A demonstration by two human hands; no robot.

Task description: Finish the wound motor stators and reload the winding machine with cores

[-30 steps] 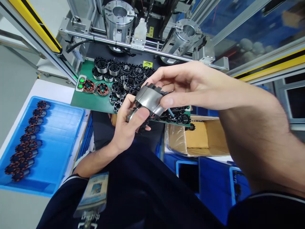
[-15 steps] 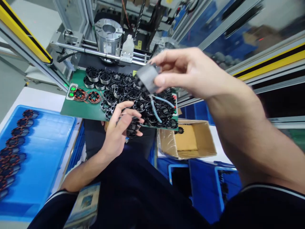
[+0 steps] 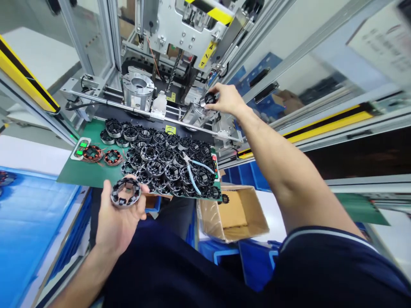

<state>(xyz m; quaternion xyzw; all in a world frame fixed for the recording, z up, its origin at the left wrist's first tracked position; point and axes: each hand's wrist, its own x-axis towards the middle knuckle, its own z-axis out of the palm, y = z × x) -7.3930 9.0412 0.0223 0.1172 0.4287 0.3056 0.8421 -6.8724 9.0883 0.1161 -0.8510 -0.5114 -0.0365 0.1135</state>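
My left hand (image 3: 117,222) is held palm up in front of the green board, its fingers curled round a ring-shaped motor stator core (image 3: 126,192) with black insulation and an open centre. Farther off, my right hand (image 3: 229,99) grips another stator core (image 3: 210,99) by its sides, at the top of the right metal cylinder fixture (image 3: 195,114). Whether that core touches the fixture I cannot tell. Between the hands, several bare stator cores (image 3: 156,167) are piled on the green board (image 3: 96,171). Pliers with light blue handles (image 3: 192,175) lie on the pile.
Two copper-wound stators (image 3: 113,157) sit on the board's left. A second cylinder fixture (image 3: 138,87) stands at the back left. An open cardboard box (image 3: 250,214) is below the board's right end, a blue tray (image 3: 38,226) at far left. Yellow-black machine posts (image 3: 28,77) flank the work area.
My right hand has carried its stator core forward from above the pile to the right fixture. My left hand has turned palm up with its core. The view has shifted.
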